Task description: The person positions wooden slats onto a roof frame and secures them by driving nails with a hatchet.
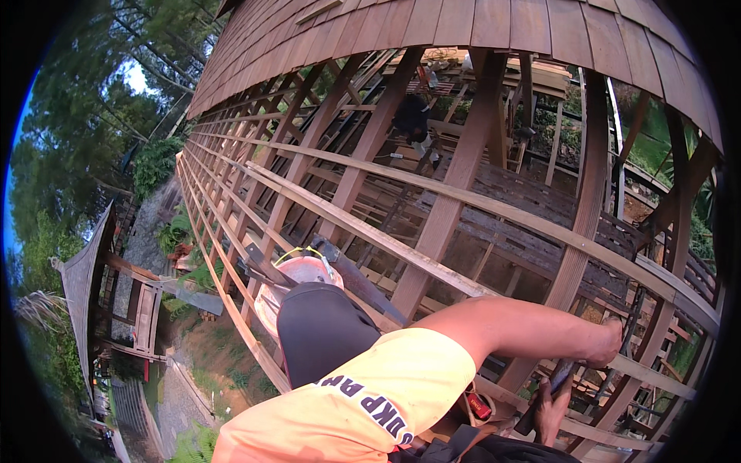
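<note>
My left arm, in an orange printed sleeve, reaches across to the right. At its end my left hand (606,343) is closed beside a wooden batten (648,376); what lies in its fingers is hidden. Below it my right hand (551,413) has its fingers wrapped against a dark tool (531,418), whose kind I cannot make out. The tool slants up toward the left hand. A small red and black case (479,406) lies near the right hand. Left of the arm, a worn pinkish container (270,305) with tools in it stands behind a dark rounded form (320,328).
Long battens (370,224) cross thick sloping rafters (444,220), with wide gaps between them. Wooden shingles (463,23) cover the roof above. Down inside the frame, a person (413,116) in dark clothing is bent over. Ground and a smaller roof (85,262) lie far below left.
</note>
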The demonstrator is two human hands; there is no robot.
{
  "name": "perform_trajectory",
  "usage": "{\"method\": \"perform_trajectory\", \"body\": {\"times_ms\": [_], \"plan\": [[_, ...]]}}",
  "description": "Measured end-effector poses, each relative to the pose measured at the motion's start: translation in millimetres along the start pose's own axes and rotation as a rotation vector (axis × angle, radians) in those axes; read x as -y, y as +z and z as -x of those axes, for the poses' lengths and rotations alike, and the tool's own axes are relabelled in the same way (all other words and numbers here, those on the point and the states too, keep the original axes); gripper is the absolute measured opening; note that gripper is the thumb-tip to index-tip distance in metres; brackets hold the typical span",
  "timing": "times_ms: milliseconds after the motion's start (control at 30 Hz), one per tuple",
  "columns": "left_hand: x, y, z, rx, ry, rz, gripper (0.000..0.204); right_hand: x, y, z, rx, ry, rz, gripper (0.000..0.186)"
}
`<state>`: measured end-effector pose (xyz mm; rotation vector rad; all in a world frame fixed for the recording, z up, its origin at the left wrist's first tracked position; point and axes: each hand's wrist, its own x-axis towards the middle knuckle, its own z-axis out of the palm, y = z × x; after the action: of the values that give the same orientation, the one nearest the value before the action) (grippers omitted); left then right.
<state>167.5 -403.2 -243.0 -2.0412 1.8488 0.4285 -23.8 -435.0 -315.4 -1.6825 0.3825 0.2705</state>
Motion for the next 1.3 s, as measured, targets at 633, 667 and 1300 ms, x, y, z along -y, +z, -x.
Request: {"method": "perform_trajectory", "body": {"times_ms": [633,667,1300], "plan": [[-3,-35,3,-0.069,-0.048,0.062,0.027,15,-7,18,-0.166,0.031,-0.171,0.06],[-15,-31,-8,-0.204,-0.007,0.099,0.025,9,-8,31,-0.239,-0.002,-0.134,0.053],[7,-48,19,-0.173,-0.201,0.217,0.031,15,-34,28,-0.191,0.031,-0.117,0.035]]}}
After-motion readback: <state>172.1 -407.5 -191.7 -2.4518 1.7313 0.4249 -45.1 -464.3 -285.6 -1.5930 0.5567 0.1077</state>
